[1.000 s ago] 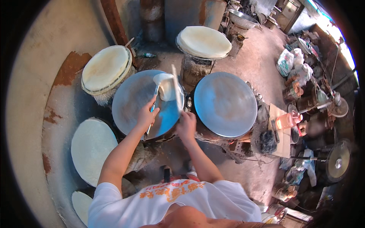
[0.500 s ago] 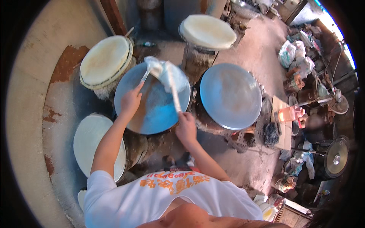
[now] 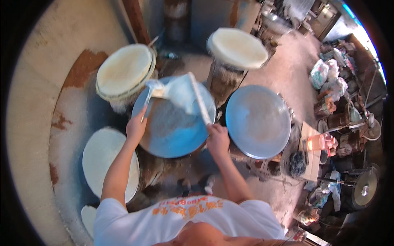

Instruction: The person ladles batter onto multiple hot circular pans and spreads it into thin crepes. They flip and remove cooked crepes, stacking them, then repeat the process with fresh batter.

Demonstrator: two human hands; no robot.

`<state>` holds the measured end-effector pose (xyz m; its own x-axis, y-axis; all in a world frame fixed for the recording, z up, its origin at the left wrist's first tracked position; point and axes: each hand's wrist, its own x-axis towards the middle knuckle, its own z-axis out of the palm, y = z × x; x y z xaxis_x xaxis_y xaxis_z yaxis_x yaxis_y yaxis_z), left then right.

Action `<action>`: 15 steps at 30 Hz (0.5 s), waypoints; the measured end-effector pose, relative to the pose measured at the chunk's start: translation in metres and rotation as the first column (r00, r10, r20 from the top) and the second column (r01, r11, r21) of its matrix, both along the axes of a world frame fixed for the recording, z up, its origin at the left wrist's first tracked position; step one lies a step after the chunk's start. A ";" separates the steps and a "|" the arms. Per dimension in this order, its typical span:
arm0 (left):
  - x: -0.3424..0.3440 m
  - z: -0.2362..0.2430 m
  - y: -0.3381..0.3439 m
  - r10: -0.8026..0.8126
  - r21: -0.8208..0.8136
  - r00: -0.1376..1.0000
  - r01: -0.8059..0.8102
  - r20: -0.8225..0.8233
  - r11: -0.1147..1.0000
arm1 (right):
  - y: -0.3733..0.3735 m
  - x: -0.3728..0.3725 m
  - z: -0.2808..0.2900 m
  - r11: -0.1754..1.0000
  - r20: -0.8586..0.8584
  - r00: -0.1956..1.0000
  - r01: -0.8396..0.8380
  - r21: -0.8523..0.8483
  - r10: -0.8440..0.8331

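Observation:
In front of me is a large round griddle (image 3: 171,143), its metal surface brownish grey with blue reflections. My left hand (image 3: 136,128) is closed around a slim-handled tool (image 3: 147,99) above the griddle's left side. A flat wooden stick (image 3: 200,98) is gripped in my right hand (image 3: 218,140), slanting up and left over the griddle. Between the two tools' far ends spreads a thin, whitish, partly see-through sheet (image 3: 179,92). A pale straight-edged piece (image 3: 158,92) shows by the left tool; blur hides how it joins the sheet.
A second round griddle (image 3: 258,123) stands to the right. Stacks of round pale flatbreads are at the far left (image 3: 124,70) and far middle (image 3: 240,48); another pale round (image 3: 107,162) lies nearer left. Bags (image 3: 319,74) and a pink container (image 3: 316,143) clutter the right side.
The left tool has swung lower and left, and the sheet has spread out more flatly over the griddle. The wooden stick's far end is now higher in view. The whole view has shifted slightly.

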<state>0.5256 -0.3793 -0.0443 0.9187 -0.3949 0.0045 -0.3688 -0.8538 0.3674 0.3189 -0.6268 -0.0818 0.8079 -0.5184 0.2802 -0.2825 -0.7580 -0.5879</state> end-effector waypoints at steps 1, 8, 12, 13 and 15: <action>-0.003 -0.001 0.008 -0.009 -0.016 1.000 0.009 0.003 1.000 | 0.009 -0.007 0.000 0.998 0.041 0.998 -0.039 0.039 0.037; -0.035 -0.012 0.038 0.076 -0.154 0.997 -0.075 -0.003 0.985 | 0.004 0.010 0.014 0.975 0.090 0.971 -0.219 -0.045 0.222; -0.057 -0.008 0.027 0.172 -0.196 0.982 -0.183 -0.074 0.963 | -0.049 0.009 0.001 0.975 0.051 0.989 -0.129 -0.183 0.140; -0.061 -0.009 0.024 0.197 -0.205 0.978 -0.207 -0.070 0.957 | -0.050 0.021 -0.002 0.959 0.033 0.976 -0.204 -0.196 0.214; -0.075 0.001 0.010 0.259 -0.206 0.963 -0.269 -0.074 0.941 | -0.041 0.047 -0.002 0.940 -0.036 0.942 -0.335 -0.063 0.333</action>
<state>0.4509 -0.3698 -0.0429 0.9911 -0.1321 0.0184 -0.1195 -0.8185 0.5619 0.3657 -0.6681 -0.0841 0.9385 -0.1980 0.2829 -0.0200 -0.8490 -0.5280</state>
